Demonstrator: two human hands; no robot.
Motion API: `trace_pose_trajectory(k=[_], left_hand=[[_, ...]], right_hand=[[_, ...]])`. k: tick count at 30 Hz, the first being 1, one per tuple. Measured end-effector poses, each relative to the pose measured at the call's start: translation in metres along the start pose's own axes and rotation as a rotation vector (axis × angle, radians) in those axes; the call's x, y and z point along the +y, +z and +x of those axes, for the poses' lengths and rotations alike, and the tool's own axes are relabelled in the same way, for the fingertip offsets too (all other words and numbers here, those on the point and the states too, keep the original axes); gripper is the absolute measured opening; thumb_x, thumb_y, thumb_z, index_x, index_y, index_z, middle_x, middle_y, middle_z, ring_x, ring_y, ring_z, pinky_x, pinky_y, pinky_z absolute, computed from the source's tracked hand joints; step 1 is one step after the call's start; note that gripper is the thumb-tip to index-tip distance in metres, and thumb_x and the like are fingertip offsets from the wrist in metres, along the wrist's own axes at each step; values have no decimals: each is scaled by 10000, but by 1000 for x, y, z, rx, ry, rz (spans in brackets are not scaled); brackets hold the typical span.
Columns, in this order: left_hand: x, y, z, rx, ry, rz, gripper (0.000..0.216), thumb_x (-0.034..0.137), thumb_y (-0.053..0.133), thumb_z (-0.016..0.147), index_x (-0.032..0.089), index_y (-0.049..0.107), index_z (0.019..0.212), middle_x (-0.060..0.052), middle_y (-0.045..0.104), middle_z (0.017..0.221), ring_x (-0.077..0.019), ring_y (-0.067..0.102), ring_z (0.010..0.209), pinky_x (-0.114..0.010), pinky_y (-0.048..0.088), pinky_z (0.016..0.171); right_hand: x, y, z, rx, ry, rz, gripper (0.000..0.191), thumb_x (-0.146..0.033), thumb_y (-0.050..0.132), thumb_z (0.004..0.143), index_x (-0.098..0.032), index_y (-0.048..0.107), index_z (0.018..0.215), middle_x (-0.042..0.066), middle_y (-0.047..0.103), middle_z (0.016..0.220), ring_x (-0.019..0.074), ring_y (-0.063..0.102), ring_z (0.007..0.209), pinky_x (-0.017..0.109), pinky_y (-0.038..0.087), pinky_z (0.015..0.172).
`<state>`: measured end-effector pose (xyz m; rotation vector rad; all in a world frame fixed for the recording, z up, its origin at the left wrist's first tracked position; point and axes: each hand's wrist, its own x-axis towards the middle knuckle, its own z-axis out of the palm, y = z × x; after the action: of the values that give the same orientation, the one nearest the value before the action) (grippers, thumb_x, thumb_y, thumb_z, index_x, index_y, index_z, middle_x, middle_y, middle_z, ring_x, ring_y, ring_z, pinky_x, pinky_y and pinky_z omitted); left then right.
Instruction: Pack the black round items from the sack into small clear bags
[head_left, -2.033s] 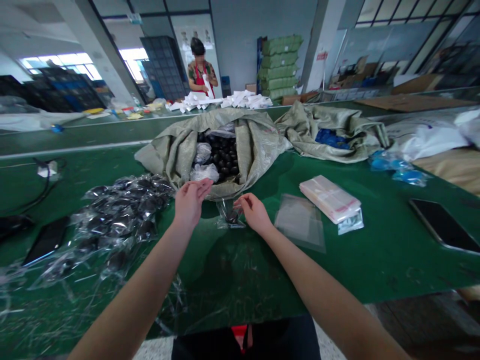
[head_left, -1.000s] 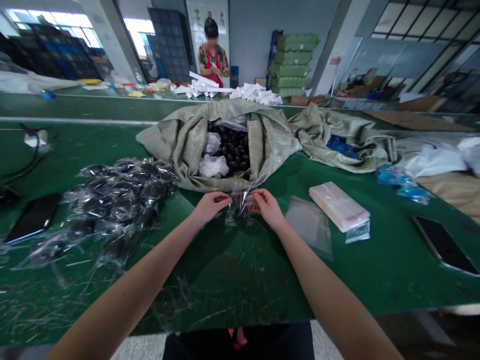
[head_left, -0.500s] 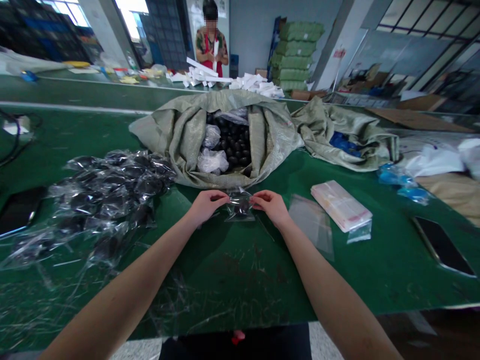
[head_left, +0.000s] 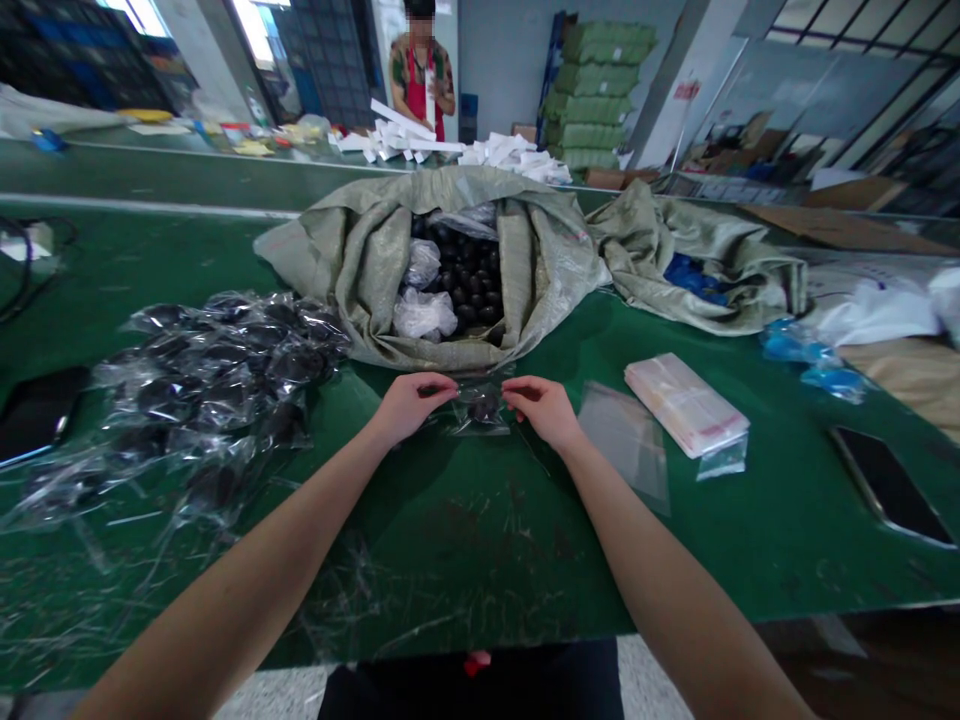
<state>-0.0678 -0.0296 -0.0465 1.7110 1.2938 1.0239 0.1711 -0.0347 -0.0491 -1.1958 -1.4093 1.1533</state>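
A small clear plastic bag (head_left: 481, 408) with a dark round piece inside lies on the green table (head_left: 480, 540) just in front of me. My left hand (head_left: 409, 405) pinches its left top corner and my right hand (head_left: 544, 410) pinches its right top corner, fingers closed. Right behind it an open woven sack (head_left: 360, 270) holds many black round pieces (head_left: 472, 285) and some crumpled clear plastic.
A heap of filled clear bags (head_left: 210, 385) lies to the left, with a dark phone (head_left: 34, 415) beyond. To the right lie a loose empty bag (head_left: 626, 445), a stack of empty bags (head_left: 686, 405), another phone (head_left: 892, 485) and a second sack (head_left: 697, 265). A person (head_left: 422, 60) stands at the far table.
My left hand came down from mid-air and took the bag's left corner. Both hands now pinch the top of the bag and have lowered it onto the table.
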Motion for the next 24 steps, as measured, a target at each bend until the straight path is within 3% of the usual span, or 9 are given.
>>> trace_pose_trajectory(k=[4,13,20,24], left_hand=[[2,0,-2,10,20,50,242,389,689,762,176,751,859,-55,747,917,-203,665,860,-322,498,858],[3,3,-2,50,81,14,275,359,698,761,153,728,940,-73,712,937,-189,641,868,-292,505,759],[2,0,-4,9,222,107,215,354,665,799,169,761,852,-67,689,892,-148,607,743,-260,463,650],[9,3,-7,19,138,51,254,361,692,764,165,734,920,-65,698,916,-125,582,684,-237,439,597]], right_hand=[[2,2,0,18,-16,31,81,-257,690,695,-187,684,734,12,669,690,144,645,609,260,548,528],[11,6,-2,35,-147,-14,86,-235,628,727,-195,692,768,35,672,861,153,667,654,292,577,570],[13,1,5,97,26,18,107,-202,617,649,-190,693,723,4,689,682,153,661,630,298,572,639],[14,-1,4,98,44,31,113,-188,589,637,-193,673,712,-5,677,655,154,663,635,292,561,647]])
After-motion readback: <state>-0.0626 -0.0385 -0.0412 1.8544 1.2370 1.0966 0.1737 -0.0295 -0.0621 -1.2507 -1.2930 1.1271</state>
